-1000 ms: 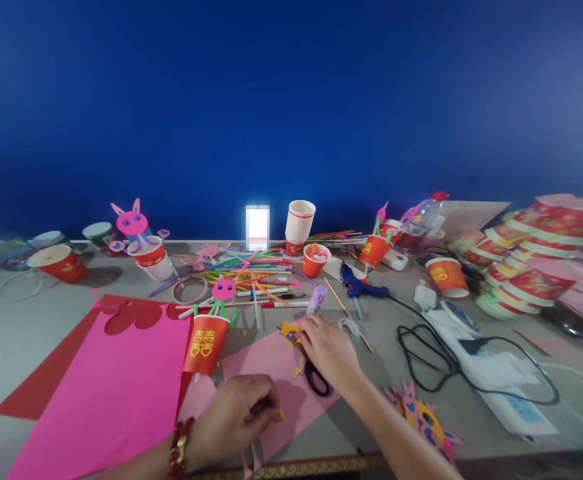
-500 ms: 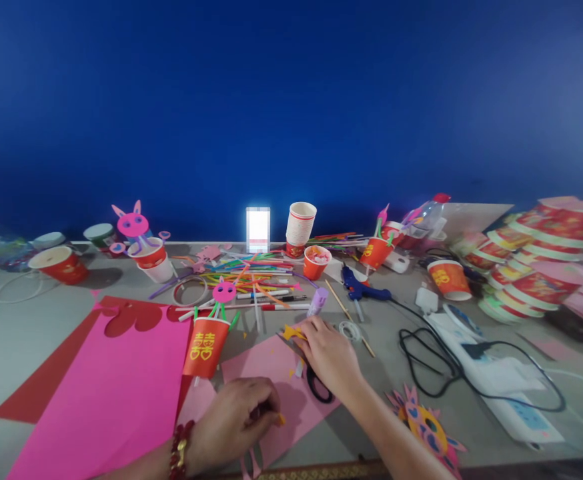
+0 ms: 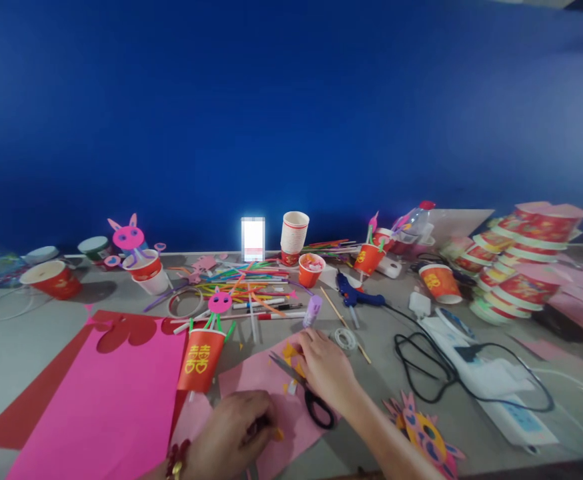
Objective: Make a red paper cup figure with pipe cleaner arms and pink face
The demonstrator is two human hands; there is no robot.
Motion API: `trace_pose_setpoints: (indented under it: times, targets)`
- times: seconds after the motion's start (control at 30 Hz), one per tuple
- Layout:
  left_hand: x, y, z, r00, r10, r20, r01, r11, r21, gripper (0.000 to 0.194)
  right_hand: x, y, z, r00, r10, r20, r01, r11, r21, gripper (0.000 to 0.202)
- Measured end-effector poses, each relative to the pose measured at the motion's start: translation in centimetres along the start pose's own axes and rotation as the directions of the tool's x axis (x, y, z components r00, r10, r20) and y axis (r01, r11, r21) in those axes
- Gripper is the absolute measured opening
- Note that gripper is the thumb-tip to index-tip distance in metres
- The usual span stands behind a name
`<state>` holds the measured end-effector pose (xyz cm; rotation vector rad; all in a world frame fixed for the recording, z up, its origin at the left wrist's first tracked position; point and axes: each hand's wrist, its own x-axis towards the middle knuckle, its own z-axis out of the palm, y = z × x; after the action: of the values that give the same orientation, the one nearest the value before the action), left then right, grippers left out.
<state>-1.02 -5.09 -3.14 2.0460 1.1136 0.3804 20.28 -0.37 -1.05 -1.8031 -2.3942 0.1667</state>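
Note:
My left hand (image 3: 236,427) is closed in a pinch on a small yellow paper piece (image 3: 278,435), over the near part of a pink paper sheet (image 3: 266,373). Fingers drawn together, my right hand (image 3: 327,367) rests at the sheet's far right, its fingertips on yellow paper scraps (image 3: 289,351). Black-handled scissors (image 3: 320,408) lie on the sheet beside it, blades pointing away to the left. Left of the sheet stands a red paper cup (image 3: 202,360) with a pink animal head (image 3: 219,302) on green stems.
Magenta paper (image 3: 96,400) covers the left side. Straws and pens (image 3: 256,287) lie heaped behind the hands. A blue glue gun (image 3: 354,293), clear tape roll (image 3: 345,339), purple glue stick (image 3: 312,311), power strip (image 3: 506,410) and stacked cups (image 3: 526,267) are to the right.
My right hand has shifted slightly toward me along with the yellow scraps, and the scissors' blades now show. My left hand keeps its pinch. The camera view has moved a little.

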Motion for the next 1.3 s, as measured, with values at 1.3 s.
trace_pose_setpoints:
  times: [1.3]
  targets:
    - [-0.1, -0.1, -0.2, 1.0, 0.027, -0.001, -0.027, 0.999, -0.033, 0.005, 3.3, 5.9, -7.7, 0.919, 0.285, -0.275, 0.145, 0.405, 0.903, 0.021]
